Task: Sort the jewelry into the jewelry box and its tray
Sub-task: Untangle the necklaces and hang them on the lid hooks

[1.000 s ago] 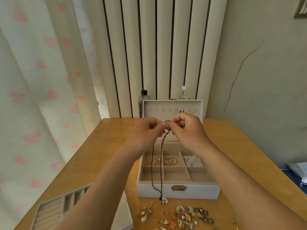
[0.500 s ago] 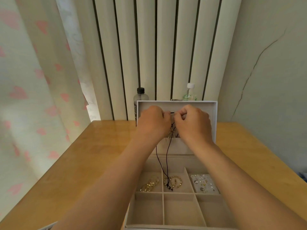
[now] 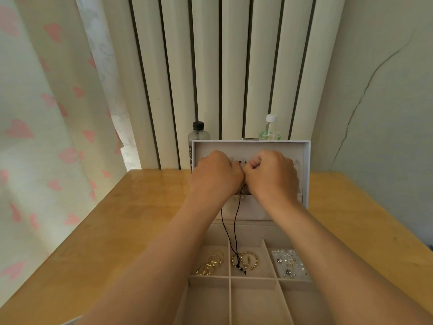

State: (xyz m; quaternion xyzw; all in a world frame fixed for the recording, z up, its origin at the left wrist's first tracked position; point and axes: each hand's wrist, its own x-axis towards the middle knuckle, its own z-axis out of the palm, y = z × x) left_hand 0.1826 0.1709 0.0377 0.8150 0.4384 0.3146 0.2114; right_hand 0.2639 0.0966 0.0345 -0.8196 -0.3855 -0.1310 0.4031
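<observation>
A grey jewelry box stands open on the wooden table, its lid upright at the back. My left hand and my right hand meet in front of the lid's row of hooks, both pinching the top of a black cord necklace. The cord hangs down into the box, its lower end lying in the middle rear compartment. Gold rings lie in the left rear compartment, gold hoops in the middle one, small studs in the right one.
Behind the lid stand a dark-capped bottle and a white-capped clear bottle against the radiator. A corner of the separate tray shows at the bottom left. A heart-patterned curtain hangs on the left.
The view has closed in on the box. Both hands carried the necklace up and back to the lid's hooks, and its pendant end rose from the table into the box.
</observation>
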